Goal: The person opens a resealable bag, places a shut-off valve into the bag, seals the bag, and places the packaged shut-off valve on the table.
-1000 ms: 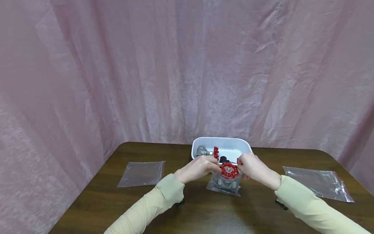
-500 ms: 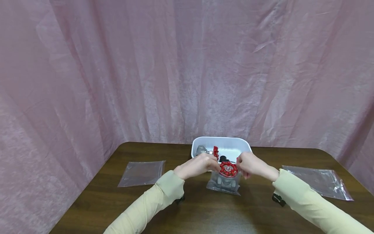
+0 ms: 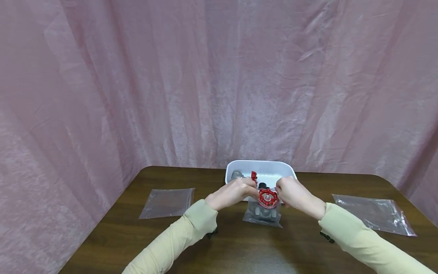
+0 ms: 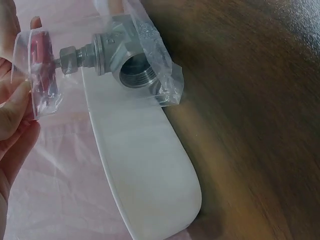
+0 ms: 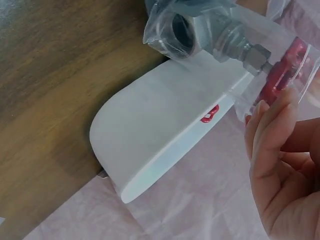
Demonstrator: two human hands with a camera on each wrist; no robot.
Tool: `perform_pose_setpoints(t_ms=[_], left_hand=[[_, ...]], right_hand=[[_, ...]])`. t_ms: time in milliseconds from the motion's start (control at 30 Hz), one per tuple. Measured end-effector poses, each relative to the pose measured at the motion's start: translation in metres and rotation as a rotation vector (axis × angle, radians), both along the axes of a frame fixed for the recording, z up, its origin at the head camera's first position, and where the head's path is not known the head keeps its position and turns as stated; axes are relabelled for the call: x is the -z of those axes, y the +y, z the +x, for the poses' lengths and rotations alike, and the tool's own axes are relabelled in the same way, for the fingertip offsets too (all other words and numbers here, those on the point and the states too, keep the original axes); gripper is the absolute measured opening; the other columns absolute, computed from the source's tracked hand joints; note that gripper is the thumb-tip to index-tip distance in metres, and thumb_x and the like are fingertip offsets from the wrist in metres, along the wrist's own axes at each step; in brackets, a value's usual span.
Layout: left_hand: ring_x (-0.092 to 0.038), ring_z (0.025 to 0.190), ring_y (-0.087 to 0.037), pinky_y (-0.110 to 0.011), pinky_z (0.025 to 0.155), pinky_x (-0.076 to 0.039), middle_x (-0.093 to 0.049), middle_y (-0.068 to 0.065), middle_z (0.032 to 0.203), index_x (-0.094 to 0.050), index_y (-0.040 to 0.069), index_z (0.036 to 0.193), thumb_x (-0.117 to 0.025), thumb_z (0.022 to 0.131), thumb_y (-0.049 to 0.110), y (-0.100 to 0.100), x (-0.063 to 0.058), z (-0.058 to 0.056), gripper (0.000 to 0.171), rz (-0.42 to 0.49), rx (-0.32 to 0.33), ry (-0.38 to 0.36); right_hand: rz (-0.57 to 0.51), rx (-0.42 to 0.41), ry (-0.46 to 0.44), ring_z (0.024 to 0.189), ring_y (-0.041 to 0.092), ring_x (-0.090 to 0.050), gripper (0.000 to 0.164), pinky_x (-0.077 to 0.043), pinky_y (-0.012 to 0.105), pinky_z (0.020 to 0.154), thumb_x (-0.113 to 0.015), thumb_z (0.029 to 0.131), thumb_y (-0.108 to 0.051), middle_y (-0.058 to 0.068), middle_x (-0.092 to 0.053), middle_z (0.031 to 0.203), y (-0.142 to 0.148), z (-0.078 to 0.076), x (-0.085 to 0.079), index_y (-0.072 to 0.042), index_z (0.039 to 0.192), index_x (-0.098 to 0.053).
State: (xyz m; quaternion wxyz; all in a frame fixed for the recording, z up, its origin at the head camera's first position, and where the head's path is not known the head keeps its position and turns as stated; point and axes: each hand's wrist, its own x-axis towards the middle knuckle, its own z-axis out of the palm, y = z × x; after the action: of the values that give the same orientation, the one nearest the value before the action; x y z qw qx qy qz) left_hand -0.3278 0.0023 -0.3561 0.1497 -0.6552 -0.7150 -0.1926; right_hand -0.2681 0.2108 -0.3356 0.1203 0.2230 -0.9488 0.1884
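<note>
A metal gate valve (image 4: 122,52) with a red handwheel (image 3: 268,198) stands inside a clear plastic bag (image 3: 251,219), wheel end up at the bag's mouth. My left hand (image 3: 236,193) pinches the bag's left upper edge beside the wheel. On the opposite side, my right hand (image 3: 297,195) pinches the upper right edge, its fingertips close to the wheel in the right wrist view. The threaded opening of the valve shows through the plastic in the left wrist view. Parts of the fingertips are hidden from the head view.
Just behind the bag is a white bin (image 3: 270,167) holding another valve (image 3: 237,175) with a red wheel (image 3: 254,177) and a black part (image 3: 262,185). Flat clear bags lie on the brown table (image 3: 239,251): one bag (image 3: 167,203) left, one bag (image 3: 374,214) right. A pink curtain (image 3: 219,83) hangs behind.
My right hand's fingers have shifted slightly at the bag's right upper edge, and its lower fingers are now tucked in. The left hand, valve and bag stay nearly in place.
</note>
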Motion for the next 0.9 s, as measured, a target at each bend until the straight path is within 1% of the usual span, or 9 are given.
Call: perform_pose_setpoints(t_ms=[133,233,333,467,600,767,900], left_hand=[[-0.048,0.084,0.001,-0.009,0.075,-0.036,-0.059,0.005,0.088,-0.072,0.013,0.087,-0.062,0.083,-0.001,-0.001,-0.004,0.0,0.018,0.031,-0.015,0.024],[-0.049,0.082,-0.001,-0.01,0.074,-0.036,-0.06,0.003,0.087,-0.071,0.012,0.086,-0.06,0.085,0.0,-0.002,-0.007,-0.002,0.016,0.057,-0.028,0.027],[-0.049,0.082,-0.002,-0.01,0.075,-0.036,-0.06,0.003,0.087,-0.071,0.011,0.087,-0.059,0.086,0.001,-0.004,-0.009,-0.003,0.016,0.055,-0.033,0.024],[-0.049,0.082,-0.002,-0.01,0.076,-0.036,-0.059,0.004,0.087,-0.071,0.01,0.087,-0.062,0.083,-0.001,-0.005,-0.01,-0.002,0.015,0.055,-0.03,0.02],[-0.049,0.082,-0.002,-0.01,0.075,-0.037,-0.059,0.004,0.087,-0.071,0.009,0.088,-0.067,0.078,-0.002,-0.006,-0.013,0.001,0.015,0.057,-0.018,0.011],[-0.049,0.081,0.0,-0.009,0.073,-0.038,-0.059,0.004,0.085,-0.07,0.007,0.085,-0.068,0.077,-0.003,-0.004,-0.02,0.004,0.013,0.059,0.018,0.007],[-0.05,0.078,0.0,-0.009,0.071,-0.038,-0.058,0.004,0.081,-0.07,0.006,0.082,-0.068,0.077,-0.002,-0.004,-0.027,0.004,0.01,0.066,0.042,-0.017]], right_hand=[[0.008,0.011,0.015,0.03,0.003,-0.042,0.031,-0.037,0.024,0.036,-0.049,0.082,0.006,-0.009,-0.04,0.039,0.003,-0.001,-0.005,-0.009,0.055,-0.048],[0.002,0.016,0.022,0.03,0.003,-0.042,0.031,-0.038,0.024,0.037,-0.05,0.081,0.007,-0.009,-0.04,0.037,0.005,-0.003,-0.01,-0.008,0.054,-0.049],[-0.021,-0.003,-0.011,0.031,0.004,-0.043,0.031,-0.038,0.024,0.036,-0.048,0.081,0.009,-0.008,-0.041,0.038,0.007,-0.003,-0.014,-0.007,0.054,-0.05],[-0.061,-0.022,-0.074,0.032,0.008,-0.046,0.029,-0.04,0.023,0.036,-0.05,0.082,0.009,-0.005,-0.044,0.039,0.007,-0.001,-0.018,-0.005,0.056,-0.053],[-0.114,-0.006,-0.165,0.035,0.013,-0.05,0.026,-0.044,0.025,0.037,-0.053,0.081,0.008,-0.002,-0.047,0.04,0.008,0.001,-0.024,-0.003,0.058,-0.056],[-0.161,0.016,-0.266,0.038,0.014,-0.053,0.022,-0.047,0.028,0.038,-0.054,0.079,0.01,0.002,-0.05,0.043,0.009,0.002,-0.033,0.0,0.059,-0.058],[-0.179,0.028,-0.334,0.039,0.015,-0.055,0.021,-0.048,0.029,0.04,-0.053,0.078,0.011,0.004,-0.053,0.043,0.008,0.001,-0.041,0.003,0.059,-0.058]])
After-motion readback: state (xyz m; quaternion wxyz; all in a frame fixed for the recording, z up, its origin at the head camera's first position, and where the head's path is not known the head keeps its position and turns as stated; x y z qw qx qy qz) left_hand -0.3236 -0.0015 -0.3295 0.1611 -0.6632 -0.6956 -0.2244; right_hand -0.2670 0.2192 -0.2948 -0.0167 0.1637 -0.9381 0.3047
